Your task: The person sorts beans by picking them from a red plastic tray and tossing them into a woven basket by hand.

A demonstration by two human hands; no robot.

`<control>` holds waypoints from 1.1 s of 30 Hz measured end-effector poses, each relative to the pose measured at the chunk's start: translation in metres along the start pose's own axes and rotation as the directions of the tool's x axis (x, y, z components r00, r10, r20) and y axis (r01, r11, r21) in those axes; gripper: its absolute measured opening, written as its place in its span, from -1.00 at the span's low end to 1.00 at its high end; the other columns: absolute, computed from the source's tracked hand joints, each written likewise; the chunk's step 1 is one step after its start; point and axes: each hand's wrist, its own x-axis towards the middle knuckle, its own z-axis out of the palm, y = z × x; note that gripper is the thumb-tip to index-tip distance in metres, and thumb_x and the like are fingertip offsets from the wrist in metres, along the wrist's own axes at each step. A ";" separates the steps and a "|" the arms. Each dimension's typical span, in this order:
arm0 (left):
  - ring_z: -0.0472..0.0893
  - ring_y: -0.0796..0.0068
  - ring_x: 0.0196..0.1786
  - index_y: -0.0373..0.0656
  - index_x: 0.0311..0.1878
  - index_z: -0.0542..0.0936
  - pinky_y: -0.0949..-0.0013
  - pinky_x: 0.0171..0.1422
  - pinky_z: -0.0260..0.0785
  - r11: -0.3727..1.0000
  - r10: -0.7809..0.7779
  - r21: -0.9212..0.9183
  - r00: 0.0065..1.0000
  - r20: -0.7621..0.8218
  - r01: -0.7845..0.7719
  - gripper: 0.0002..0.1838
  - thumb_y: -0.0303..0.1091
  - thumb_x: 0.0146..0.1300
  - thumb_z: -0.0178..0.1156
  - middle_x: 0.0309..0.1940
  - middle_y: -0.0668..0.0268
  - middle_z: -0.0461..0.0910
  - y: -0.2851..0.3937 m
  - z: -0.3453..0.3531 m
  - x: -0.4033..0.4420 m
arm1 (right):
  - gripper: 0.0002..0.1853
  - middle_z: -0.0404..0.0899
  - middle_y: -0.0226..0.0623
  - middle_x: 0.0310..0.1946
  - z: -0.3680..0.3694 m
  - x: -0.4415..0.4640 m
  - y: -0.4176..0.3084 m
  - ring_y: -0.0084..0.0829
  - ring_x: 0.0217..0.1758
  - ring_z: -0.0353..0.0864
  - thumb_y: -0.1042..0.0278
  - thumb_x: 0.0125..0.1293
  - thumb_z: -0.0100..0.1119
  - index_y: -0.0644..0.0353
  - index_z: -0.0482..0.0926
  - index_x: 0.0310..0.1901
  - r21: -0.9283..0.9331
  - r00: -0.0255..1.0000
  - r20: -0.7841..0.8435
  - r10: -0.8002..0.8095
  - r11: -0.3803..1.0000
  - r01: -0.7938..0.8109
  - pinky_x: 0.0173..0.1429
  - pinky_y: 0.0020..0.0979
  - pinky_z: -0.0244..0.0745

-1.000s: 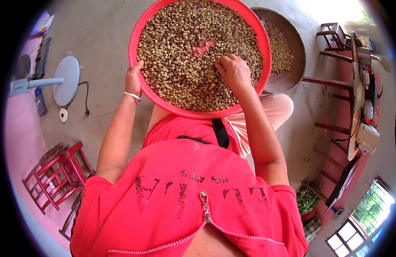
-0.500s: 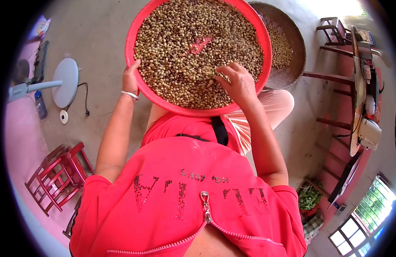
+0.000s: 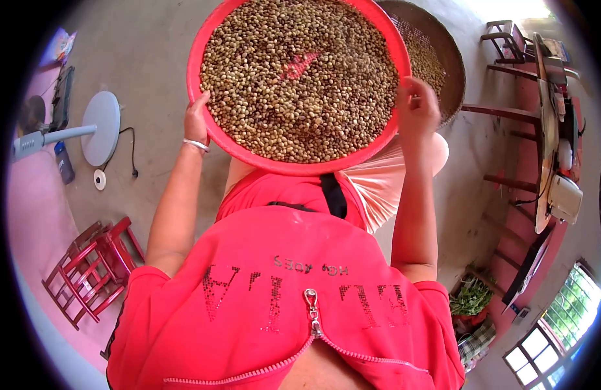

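A round red plastic tray [image 3: 195, 71] lies over my lap, spread with small round beans [image 3: 281, 110] in brown, tan and greenish shades. A red patch of its bottom shows through near the middle. My left hand [image 3: 197, 118], with a white bangle at the wrist, is closed on the tray's left rim. At the right rim is my right hand [image 3: 419, 107], partly blurred, its fingers curled together; what they hold is too small to make out. Behind the tray, partly hidden by it, a dark woven basket [image 3: 455, 71] holds paler beans [image 3: 422, 62].
On the left stand a pale blue fan base [image 3: 100, 129] with a cord on the floor and stacked red wooden stools [image 3: 96, 270]. A wooden table [image 3: 546, 136] with several items is on the right, near a wooden stool [image 3: 506, 40] and green leaves [image 3: 471, 296].
My right hand has moved right, from over the beans to the tray's right rim beside the woven basket. The left hand keeps its hold, and the tray has shifted slightly left.
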 end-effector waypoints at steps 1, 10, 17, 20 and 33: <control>0.63 0.32 0.13 -0.34 0.20 0.55 0.27 0.31 0.45 1.000 -0.007 -0.005 1.000 0.022 0.007 -0.60 -0.26 0.44 0.13 0.12 0.16 0.64 0.001 -0.001 0.000 | -0.88 0.67 -0.29 -0.22 0.004 -0.009 0.004 -0.24 -0.17 0.69 0.39 0.19 0.41 0.02 0.71 -0.23 -0.023 0.968 0.161 -0.192 0.980 0.198 -0.06 -0.23 0.61; 0.64 0.31 0.13 -0.37 0.22 0.53 0.26 0.31 0.46 0.998 0.024 0.052 0.997 -0.073 -0.020 -0.59 -0.28 0.45 0.12 0.14 0.14 0.63 0.006 0.006 -0.007 | -0.85 0.57 -0.29 -0.32 0.040 -0.075 -0.008 -0.19 -0.14 0.62 0.21 0.24 0.36 0.06 0.70 -0.25 -0.125 0.744 0.562 -0.362 0.852 0.509 -0.02 -0.21 0.55; 0.64 0.32 0.13 -0.38 0.24 0.52 0.27 0.30 0.47 1.000 0.016 -0.001 0.999 0.033 -0.016 -0.58 -0.28 0.45 0.12 0.14 0.15 0.63 -0.003 -0.007 0.005 | -0.93 0.65 -0.36 -0.32 0.032 -0.058 -0.001 -0.23 -0.22 0.67 0.31 0.22 0.38 0.04 0.69 -0.29 -0.058 0.835 0.381 -0.397 0.891 0.451 -0.12 -0.22 0.59; 0.63 0.31 0.14 -0.38 0.24 0.51 0.27 0.32 0.45 1.000 0.016 0.013 1.000 -0.002 -0.016 -0.57 -0.27 0.46 0.11 0.14 0.14 0.63 -0.007 -0.011 0.007 | -0.75 0.66 -0.36 -0.34 0.007 -0.017 0.011 -0.36 -0.29 0.69 0.35 0.23 0.39 0.05 0.67 -0.05 -0.071 0.972 0.014 -0.235 0.969 0.236 -0.20 -0.29 0.59; 0.62 0.30 0.16 -0.38 0.25 0.51 0.25 0.34 0.44 0.999 0.012 0.030 0.999 -0.034 -0.011 -0.57 -0.28 0.45 0.11 0.15 0.14 0.62 0.002 -0.002 0.000 | -0.85 0.59 -0.27 -0.30 0.037 -0.060 0.003 -0.15 -0.14 0.64 0.22 0.28 0.32 0.01 0.70 -0.17 -0.132 0.760 0.552 -0.343 0.864 0.486 -0.05 -0.15 0.56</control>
